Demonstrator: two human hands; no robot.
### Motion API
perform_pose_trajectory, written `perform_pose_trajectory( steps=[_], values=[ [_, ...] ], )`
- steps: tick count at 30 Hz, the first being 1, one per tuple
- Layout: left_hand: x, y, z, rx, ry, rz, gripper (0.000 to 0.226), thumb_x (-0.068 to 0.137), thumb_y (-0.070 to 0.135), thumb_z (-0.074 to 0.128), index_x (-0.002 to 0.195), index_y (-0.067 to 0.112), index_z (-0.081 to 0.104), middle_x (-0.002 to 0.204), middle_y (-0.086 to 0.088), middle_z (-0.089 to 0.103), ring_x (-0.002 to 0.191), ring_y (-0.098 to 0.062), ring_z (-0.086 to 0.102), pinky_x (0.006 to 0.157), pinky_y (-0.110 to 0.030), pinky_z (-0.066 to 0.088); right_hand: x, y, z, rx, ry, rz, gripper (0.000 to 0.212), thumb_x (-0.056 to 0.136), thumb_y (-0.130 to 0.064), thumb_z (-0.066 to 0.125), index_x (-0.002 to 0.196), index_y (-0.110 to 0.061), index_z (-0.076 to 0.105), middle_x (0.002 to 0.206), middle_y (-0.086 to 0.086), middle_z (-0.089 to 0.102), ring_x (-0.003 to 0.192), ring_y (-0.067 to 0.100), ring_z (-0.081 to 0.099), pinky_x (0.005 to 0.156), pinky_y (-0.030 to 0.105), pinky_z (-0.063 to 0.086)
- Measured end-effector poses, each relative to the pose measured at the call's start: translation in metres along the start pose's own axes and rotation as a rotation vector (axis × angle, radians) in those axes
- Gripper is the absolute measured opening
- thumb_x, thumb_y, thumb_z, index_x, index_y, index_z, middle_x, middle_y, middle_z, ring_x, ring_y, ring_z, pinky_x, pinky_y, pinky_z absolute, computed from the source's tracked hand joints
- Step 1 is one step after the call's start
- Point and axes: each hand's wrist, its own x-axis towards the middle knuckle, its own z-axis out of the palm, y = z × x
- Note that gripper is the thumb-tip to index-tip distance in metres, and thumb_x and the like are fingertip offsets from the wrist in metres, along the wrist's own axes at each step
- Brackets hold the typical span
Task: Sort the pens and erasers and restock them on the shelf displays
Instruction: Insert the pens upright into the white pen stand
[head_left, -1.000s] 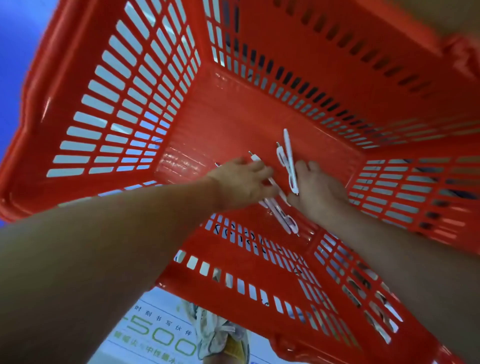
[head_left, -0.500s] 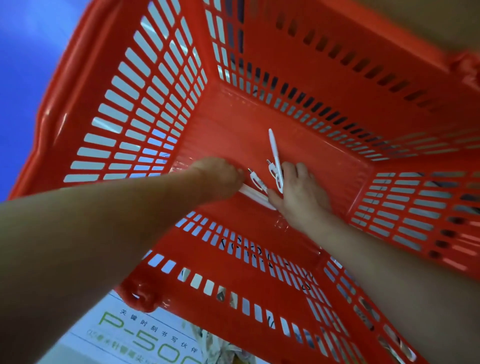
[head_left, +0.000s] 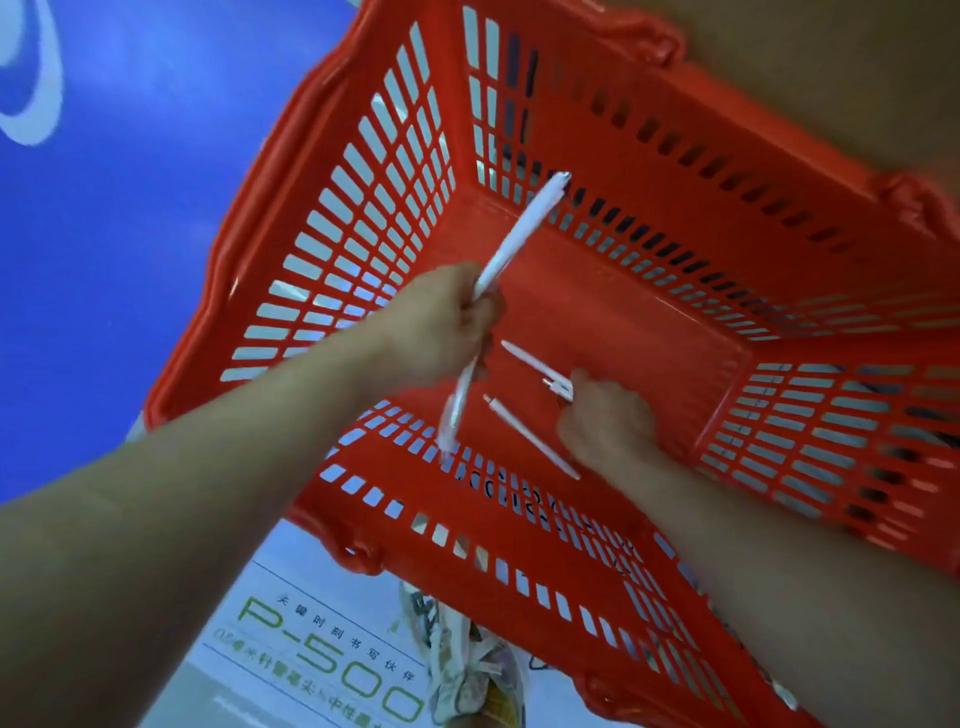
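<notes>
Left hand (head_left: 441, 322) now higher with white pens (head_left: 519, 234); green "P-500" lettering (head_left: 332, 654) below.

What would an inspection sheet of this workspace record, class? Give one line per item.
Surface: red basket, slotted walls, solid floor.
Job's things: white pens in the left hand; two loose pens on the basket floor; no erasers seen.
Clutter: crumpled pale item below the basket, unclear what it is.
Grippers: left hand grips the white pens; right hand touches the loose pens, grip unclear.
Cables: nothing seen.
Surroundings: blue surface at left; white sign printed P-500 beneath the basket.
</notes>
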Motion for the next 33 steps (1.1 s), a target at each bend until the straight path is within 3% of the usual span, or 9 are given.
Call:
perform_pose_trajectory(
  steps=[5, 8, 11, 15, 20, 23, 28, 31, 33],
  values=[
    [-0.031, 0.011, 0.023, -0.737, 0.067, -0.28, 0.015, 0.099, 0.019, 0.042, 0.1, 0.007, 0.051, 0.068, -0.01, 0.058, 0.055, -0.02, 0.064, 0.065, -0.037, 0.058, -0.029, 0.003, -0.014, 1.145, -0.303, 0.354, 0.012, 0.09, -0.018, 0.057, 0.078, -0.016, 0.057, 0.058, 0.005, 0.045, 0.039, 0.016, 0.044, 0.039, 0.022, 0.032],
    [-0.043, 0.02, 0.037, -0.89, 0.135, -0.313, 0.019, 0.099, 0.022, 0.043, 0.089, 0.01, 0.054, 0.072, -0.007, 0.064, 0.066, -0.018, 0.065, 0.059, -0.027, 0.056, -0.062, -0.001, -0.061, 1.642, -0.616, 0.274, 0.023, 0.089, -0.032, 0.056, 0.083, -0.011, 0.063, 0.065, 0.008, 0.058, 0.053, 0.018, 0.06, 0.049, 0.025, 0.049],
    [-0.055, 0.038, 0.05, -0.976, 0.16, -0.307, 0.025, 0.098, 0.025, 0.046, 0.08, 0.013, 0.058, 0.072, -0.005, 0.064, 0.064, -0.019, 0.063, 0.054, -0.026, 0.05, -0.092, -0.008, -0.109, 1.649, -0.782, 0.059, 0.04, 0.085, -0.04, 0.05, 0.109, -0.012, 0.064, 0.086, 0.013, 0.071, 0.07, 0.026, 0.069, 0.061, 0.032, 0.056],
    [-0.082, 0.074, 0.049, -0.937, 0.148, -0.28, 0.024, 0.098, 0.03, 0.046, 0.092, 0.014, 0.062, 0.075, -0.01, 0.059, 0.061, -0.016, 0.053, 0.053, -0.022, 0.043, -0.125, -0.009, -0.154, 1.494, -0.573, -0.005, 0.028, 0.092, -0.027, 0.051, 0.105, -0.004, 0.059, 0.056, -0.001, 0.051, 0.039, 0.007, 0.042, 0.036, 0.016, 0.03],
    [-0.144, 0.131, 0.016, -0.84, 0.26, -0.275, 0.024, 0.098, 0.02, 0.045, 0.101, 0.004, 0.063, 0.049, 0.005, 0.037, 0.037, -0.004, 0.031, 0.037, -0.014, 0.026, -0.179, -0.007, -0.229, 1.33, -0.281, -0.027, 0.021, 0.09, -0.028, 0.06, 0.081, -0.009, 0.054, 0.047, -0.002, 0.03, 0.036, 0.011, 0.03, 0.036, 0.017, 0.023],
    [-0.204, 0.182, -0.012, -0.88, 0.148, -0.299, 0.021, 0.098, 0.018, 0.044, 0.097, 0.005, 0.06, 0.05, 0.002, 0.027, 0.034, -0.003, 0.022, 0.032, -0.011, 0.018, -0.223, -0.015, -0.289, 1.274, -0.142, -0.054, 0.035, 0.091, -0.034, 0.057, 0.074, -0.003, 0.057, 0.042, -0.001, 0.033, 0.038, 0.018, 0.037, 0.038, 0.022, 0.029],
    [-0.32, 0.275, -0.056, -0.892, -0.006, -0.233, 0.018, 0.098, 0.017, 0.043, 0.091, 0.006, 0.056, 0.054, -0.003, 0.028, 0.035, -0.004, 0.022, 0.033, -0.011, 0.019, -0.316, -0.032, -0.395, 1.318, -0.096, -0.142, 0.047, 0.09, -0.037, 0.059, 0.104, 0.008, 0.057, 0.056, 0.008, 0.035, 0.041, 0.017, 0.033, 0.04, 0.024, 0.027],
    [-0.376, 0.322, -0.078, -0.84, -0.114, -0.187, 0.018, 0.097, 0.021, 0.043, 0.093, 0.006, 0.053, 0.052, 0.0, 0.031, 0.037, -0.006, 0.021, 0.035, -0.012, 0.02, -0.374, -0.038, -0.449, 1.366, -0.116, -0.194, 0.015, 0.086, -0.023, 0.066, 0.087, -0.009, 0.065, 0.049, 0.0, 0.033, 0.038, 0.014, 0.028, 0.036, 0.019, 0.024],
    [-0.407, 0.354, -0.09, -0.816, -0.176, -0.151, 0.018, 0.096, 0.023, 0.043, 0.092, 0.007, 0.05, 0.051, 0.001, 0.034, 0.039, -0.007, 0.021, 0.036, -0.014, 0.019, -0.408, -0.038, -0.478, 1.389, -0.11, -0.23, 0.018, 0.082, -0.017, 0.071, 0.069, -0.015, 0.058, 0.042, -0.001, 0.034, 0.037, 0.014, 0.027, 0.036, 0.018, 0.024]
  ],
)
